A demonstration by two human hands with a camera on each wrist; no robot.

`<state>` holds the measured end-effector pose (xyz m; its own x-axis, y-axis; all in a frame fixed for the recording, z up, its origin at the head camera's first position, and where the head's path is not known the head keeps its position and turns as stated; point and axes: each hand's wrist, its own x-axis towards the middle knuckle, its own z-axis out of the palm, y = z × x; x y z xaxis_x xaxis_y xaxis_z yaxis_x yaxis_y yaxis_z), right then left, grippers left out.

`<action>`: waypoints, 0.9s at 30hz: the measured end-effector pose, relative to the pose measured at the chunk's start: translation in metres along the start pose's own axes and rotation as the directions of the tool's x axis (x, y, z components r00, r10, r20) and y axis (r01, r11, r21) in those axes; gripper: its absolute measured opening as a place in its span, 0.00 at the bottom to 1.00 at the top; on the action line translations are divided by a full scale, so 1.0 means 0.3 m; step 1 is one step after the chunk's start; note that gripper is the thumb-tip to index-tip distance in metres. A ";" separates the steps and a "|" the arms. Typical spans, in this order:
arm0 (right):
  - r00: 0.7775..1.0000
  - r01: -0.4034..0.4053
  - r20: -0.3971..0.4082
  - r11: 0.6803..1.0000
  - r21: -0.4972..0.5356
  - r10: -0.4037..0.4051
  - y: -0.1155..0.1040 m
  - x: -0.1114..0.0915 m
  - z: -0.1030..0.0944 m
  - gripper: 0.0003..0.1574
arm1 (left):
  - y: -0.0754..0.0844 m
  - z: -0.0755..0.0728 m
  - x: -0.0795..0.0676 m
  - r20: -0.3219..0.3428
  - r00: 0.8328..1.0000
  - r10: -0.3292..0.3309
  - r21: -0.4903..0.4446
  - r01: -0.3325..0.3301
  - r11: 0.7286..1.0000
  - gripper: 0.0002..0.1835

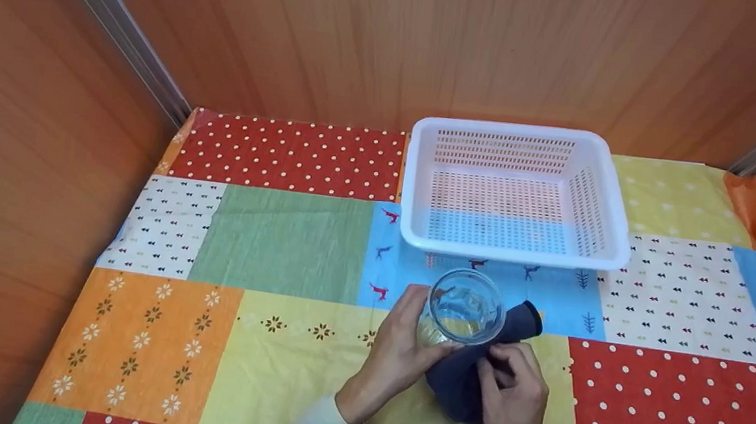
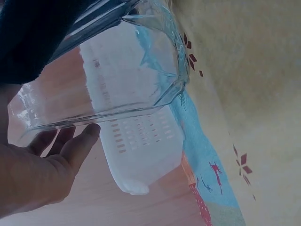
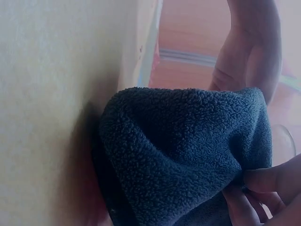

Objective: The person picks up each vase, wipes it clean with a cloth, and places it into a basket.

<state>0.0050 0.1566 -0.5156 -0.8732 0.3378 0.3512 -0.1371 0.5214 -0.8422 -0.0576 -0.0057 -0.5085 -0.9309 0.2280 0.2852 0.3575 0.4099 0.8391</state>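
Note:
My left hand (image 1: 399, 344) grips a clear glass jar (image 1: 465, 307) round its side, fingers on the far left and thumb near the front. The jar's round mouth tilts up toward the head camera. In the left wrist view the glass (image 2: 136, 70) shows faceted walls, with the fingers (image 2: 77, 150) curled at its edge. My right hand (image 1: 516, 399) pinches a dark blue-grey cloth (image 1: 461, 389) between thumb and fingers. The cloth lies against the jar's right and near side. Up close in the right wrist view, the towel-like cloth (image 3: 183, 141) is fuzzy and bunched into folds.
A white perforated plastic basket (image 1: 514, 254) stands just beyond the hands, with nothing inside. A patchwork-print tablecloth (image 1: 297, 246) covers the table. Wood-grain panels (image 1: 381, 44) enclose the back and both sides.

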 end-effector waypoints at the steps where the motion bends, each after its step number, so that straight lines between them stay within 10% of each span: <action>1: 1.000 0.010 -0.006 1.000 -0.008 -0.010 -0.001 -0.003 0.002 0.15 | 0.000 0.005 -0.001 -0.008 1.000 -0.002 -0.002 0.002 1.000 0.36; 9: 0.999 0.027 -0.039 0.999 -0.037 -0.029 0.003 -0.007 0.012 0.15 | -0.005 0.026 -0.002 -0.008 1.000 -0.014 -0.022 0.014 1.000 0.38; 21: 0.999 0.029 -0.029 0.999 -0.021 -0.029 0.007 -0.001 0.014 0.15 | -0.019 -0.075 0.035 0.313 0.948 -0.055 -0.031 0.068 0.997 0.35; 27: 0.999 0.036 -0.008 0.999 -0.022 -0.037 0.018 0.012 0.008 0.15 | -0.028 -0.084 0.037 0.272 0.962 -0.019 -0.029 0.028 0.999 0.31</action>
<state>0.0001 0.1586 -0.5198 -0.8637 0.3250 0.3852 -0.1583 0.5506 -0.8196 -0.0730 -0.0288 -0.5008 -0.8822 0.4520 0.1320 0.3288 0.3907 0.8598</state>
